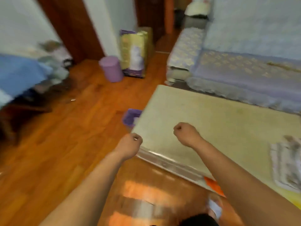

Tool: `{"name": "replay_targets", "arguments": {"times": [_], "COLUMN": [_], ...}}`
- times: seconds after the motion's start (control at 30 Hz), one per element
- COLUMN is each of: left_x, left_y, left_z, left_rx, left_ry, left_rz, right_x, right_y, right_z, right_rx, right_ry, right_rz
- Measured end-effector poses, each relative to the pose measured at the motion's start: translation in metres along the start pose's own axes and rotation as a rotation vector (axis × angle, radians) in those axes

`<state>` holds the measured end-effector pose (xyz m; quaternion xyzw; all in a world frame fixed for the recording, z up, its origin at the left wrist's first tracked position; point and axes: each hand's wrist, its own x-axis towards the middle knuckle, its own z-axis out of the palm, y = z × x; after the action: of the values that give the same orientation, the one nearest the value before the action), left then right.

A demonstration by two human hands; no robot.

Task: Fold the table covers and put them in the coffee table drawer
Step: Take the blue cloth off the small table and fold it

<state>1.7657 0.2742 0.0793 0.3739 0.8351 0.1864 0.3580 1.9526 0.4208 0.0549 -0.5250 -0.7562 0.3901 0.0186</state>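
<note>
The coffee table (203, 115) has a pale beige top and a shiny front edge and runs from centre to right. A folded grey-white table cover (286, 165) lies on the table at the far right. My left hand (130, 147) is a closed fist at the table's near left corner and holds nothing visible. My right hand (185, 132) is also a fist, held over the table top with nothing in it. No drawer is visible. The frame is motion-blurred.
A sofa (244, 74) with a lilac patterned cover stands behind the table. A purple basket (130, 118) sits on the wooden floor by the table's left side. A purple cylinder (110, 69) and a tall package (133, 53) stand farther back. Blue cloth (19, 72) lies at left.
</note>
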Motion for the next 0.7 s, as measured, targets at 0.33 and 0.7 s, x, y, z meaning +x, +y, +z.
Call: {"name": "replay_targets", "arguments": {"times": [0.33, 0.7], "left_x": [-0.137, -0.123], "left_y": [-0.194, -0.369], "left_z": [-0.295, -0.485], "left_rx": [-0.272, -0.463], "left_ry": [0.591, 0.830], "left_rz": [-0.219, -0.395], "right_x": [-0.028, 0.050], "right_y": [-0.404, -0.658], "right_z": [0.122, 0.280], "right_rx": [-0.302, -0.380], "right_ry": [-0.196, -0.389], "right_rz": [-0.619, -0.772]}}
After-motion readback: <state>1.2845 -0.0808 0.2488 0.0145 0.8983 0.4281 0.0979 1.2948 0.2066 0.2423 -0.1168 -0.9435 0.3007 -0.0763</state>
